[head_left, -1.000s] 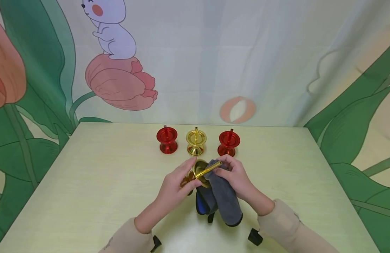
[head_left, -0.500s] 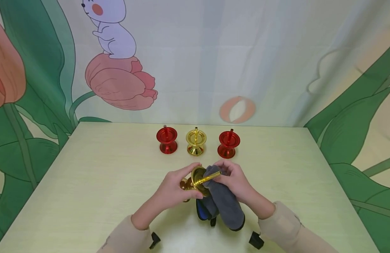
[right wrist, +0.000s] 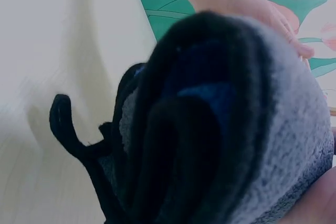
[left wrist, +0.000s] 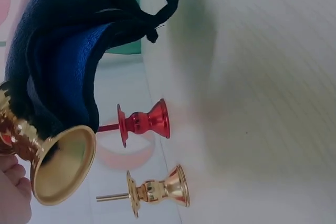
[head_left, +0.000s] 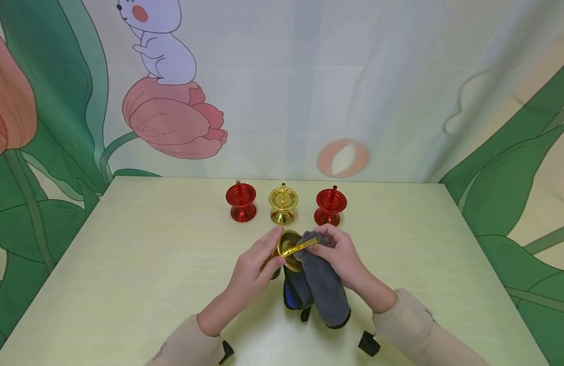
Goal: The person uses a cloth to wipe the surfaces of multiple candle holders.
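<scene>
My left hand [head_left: 249,268] grips a shiny gold candle holder [head_left: 287,242], tilted so that its dish and long stem point to the right. In the left wrist view the holder's hollow flared base [left wrist: 65,165] faces the camera. A grey cloth [head_left: 326,292] with a blue reverse and black edging is pinched in my right hand [head_left: 343,256]. Part of the cloth is pressed into the dish beside the stem, and the rest hangs below in folds. It fills most of the right wrist view, hiding the candle holder there.
Along the back of the pale table [head_left: 149,244] stand a red candle holder [head_left: 241,197], a gold candle holder [head_left: 283,200] and another red candle holder [head_left: 331,202], all upright. A printed curtain [head_left: 392,101] hangs behind the table.
Both hands dipped toward the table's near side with the candle holder and cloth, then came back up to about where they were. The standing candle holders have not moved.
</scene>
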Tool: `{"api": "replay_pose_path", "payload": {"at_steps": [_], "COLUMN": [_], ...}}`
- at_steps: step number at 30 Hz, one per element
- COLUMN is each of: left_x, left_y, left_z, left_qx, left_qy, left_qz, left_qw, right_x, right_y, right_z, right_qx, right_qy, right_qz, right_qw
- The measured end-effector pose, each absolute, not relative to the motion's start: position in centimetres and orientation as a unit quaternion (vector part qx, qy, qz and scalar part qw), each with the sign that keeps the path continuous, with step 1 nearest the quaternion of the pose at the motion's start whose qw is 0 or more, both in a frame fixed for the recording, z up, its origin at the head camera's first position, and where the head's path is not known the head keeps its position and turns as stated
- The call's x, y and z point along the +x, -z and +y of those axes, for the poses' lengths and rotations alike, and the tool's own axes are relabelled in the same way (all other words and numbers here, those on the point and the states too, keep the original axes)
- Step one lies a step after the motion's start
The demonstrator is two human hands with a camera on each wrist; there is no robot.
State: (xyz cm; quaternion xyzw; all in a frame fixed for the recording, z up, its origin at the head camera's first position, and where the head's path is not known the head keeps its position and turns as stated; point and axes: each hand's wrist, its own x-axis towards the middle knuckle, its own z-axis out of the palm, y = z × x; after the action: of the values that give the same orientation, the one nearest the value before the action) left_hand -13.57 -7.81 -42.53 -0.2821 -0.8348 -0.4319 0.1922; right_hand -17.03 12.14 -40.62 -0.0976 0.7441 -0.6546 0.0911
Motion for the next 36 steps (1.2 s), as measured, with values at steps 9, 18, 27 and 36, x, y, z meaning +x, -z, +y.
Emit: {"api": "replay_pose_path", "payload": {"at_steps": [9,18,27,36], "left_x": [-13.5,-13.6,-13.9,-13.8], "left_y": [42.7,42.0,42.0,42.5], "left_z": [-6.8,-7.7,-8.1,-8.1], "left_qx": [-0.286,-0.255,-0.22,-0.177], "left_qy": [0.365,0.48,0.591,0.67], "left_qz": [-0.852,-0.833,-0.771,-0.718], "left_qw": [0.246,0.099,-0.09,-0.066], "right_x": [-17.0,-17.3,-17.4,-17.9], "right_y": [40.9,41.3,41.3,41.0], "right_z": [12.1,12.3,12.4,12.4], "right_qx": [-0.084,-0.126,-0.139,-0.091], "right_qy": [0.653,0.63,0.623,0.632], "right_qz": [0.747,0.759,0.763,0.767], "right_qw": [0.095,0.103,0.106,0.06]}}
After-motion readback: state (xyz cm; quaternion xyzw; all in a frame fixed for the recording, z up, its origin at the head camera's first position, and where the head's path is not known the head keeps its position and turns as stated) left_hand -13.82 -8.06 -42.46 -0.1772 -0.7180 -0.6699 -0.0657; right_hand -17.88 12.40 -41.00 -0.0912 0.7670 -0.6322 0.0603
